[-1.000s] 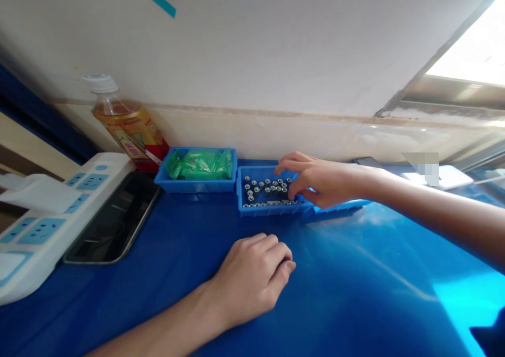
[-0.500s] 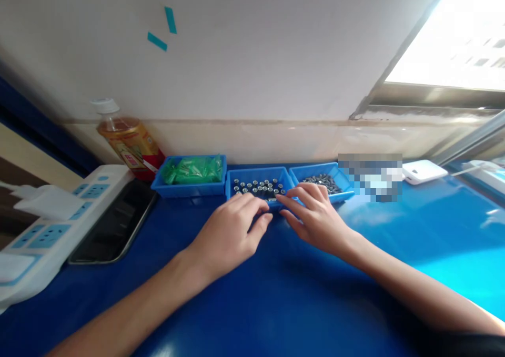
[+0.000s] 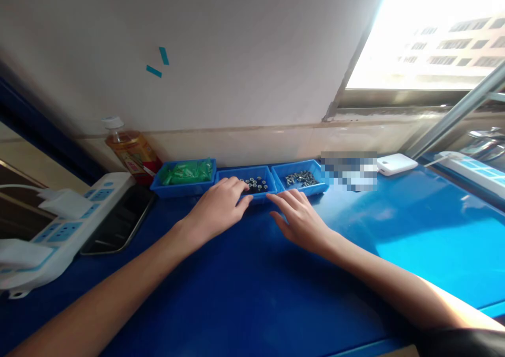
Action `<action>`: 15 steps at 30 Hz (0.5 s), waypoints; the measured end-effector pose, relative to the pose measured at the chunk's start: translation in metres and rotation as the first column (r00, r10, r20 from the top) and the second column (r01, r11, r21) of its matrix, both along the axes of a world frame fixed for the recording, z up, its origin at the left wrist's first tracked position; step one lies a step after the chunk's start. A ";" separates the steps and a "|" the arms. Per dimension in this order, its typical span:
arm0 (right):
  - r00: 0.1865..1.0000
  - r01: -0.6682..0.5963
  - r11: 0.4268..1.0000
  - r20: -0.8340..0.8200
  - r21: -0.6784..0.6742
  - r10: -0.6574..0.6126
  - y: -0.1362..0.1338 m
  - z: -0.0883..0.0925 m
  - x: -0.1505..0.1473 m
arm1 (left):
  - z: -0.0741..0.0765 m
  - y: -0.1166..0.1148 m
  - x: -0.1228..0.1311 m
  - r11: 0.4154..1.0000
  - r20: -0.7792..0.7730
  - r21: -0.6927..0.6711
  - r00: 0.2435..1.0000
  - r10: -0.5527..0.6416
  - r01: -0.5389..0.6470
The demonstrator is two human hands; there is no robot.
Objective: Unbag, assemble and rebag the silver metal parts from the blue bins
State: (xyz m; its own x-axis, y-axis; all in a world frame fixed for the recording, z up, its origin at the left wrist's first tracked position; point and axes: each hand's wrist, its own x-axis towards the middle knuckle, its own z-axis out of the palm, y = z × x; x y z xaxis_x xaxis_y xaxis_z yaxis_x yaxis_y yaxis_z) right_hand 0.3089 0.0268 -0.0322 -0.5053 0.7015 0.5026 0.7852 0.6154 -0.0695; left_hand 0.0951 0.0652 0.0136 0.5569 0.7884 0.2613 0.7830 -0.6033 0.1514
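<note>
My left hand (image 3: 219,205) reaches over the front left of the middle blue tray (image 3: 272,187), thumb apart from the bent fingers; some fingertips are hidden. Small round black pieces with metallic rims (image 3: 259,185) lie in this tray, partly covered by that hand. My right hand (image 3: 299,217) hovers by the front corner between the middle tray and the right blue tray (image 3: 321,187), fingers loosely spread and nothing visible in them. Small grey metal pieces like screws (image 3: 303,178) lie in the right tray.
A blue tray (image 3: 181,190) of green plastic packets (image 3: 188,172) stands at left. Further left are a drink bottle (image 3: 132,149), a black phone (image 3: 120,223) and a white power strip (image 3: 65,233). A white device (image 3: 396,164) lies at right, beside a blurred-out patch.
The view has shifted, so the trays look a little further left and the window shows more. My left hand has moved left over the middle tray, and the gap between my hands is wider.
</note>
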 end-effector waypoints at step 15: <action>0.983 0.182 0.967 -0.004 -0.181 -0.185 0.000 0.012 -0.015 | -0.028 -0.024 -0.037 0.988 0.085 0.046 0.986 0.146 -0.150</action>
State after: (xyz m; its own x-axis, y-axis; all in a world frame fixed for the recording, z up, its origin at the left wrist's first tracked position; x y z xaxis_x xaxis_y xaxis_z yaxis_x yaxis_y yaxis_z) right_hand 0.2937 0.0265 -0.0201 -0.3504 0.8607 0.3692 0.8808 0.4369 -0.1825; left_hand 0.0582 0.0413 -0.0145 0.4102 0.8449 0.3433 0.8507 -0.4902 0.1897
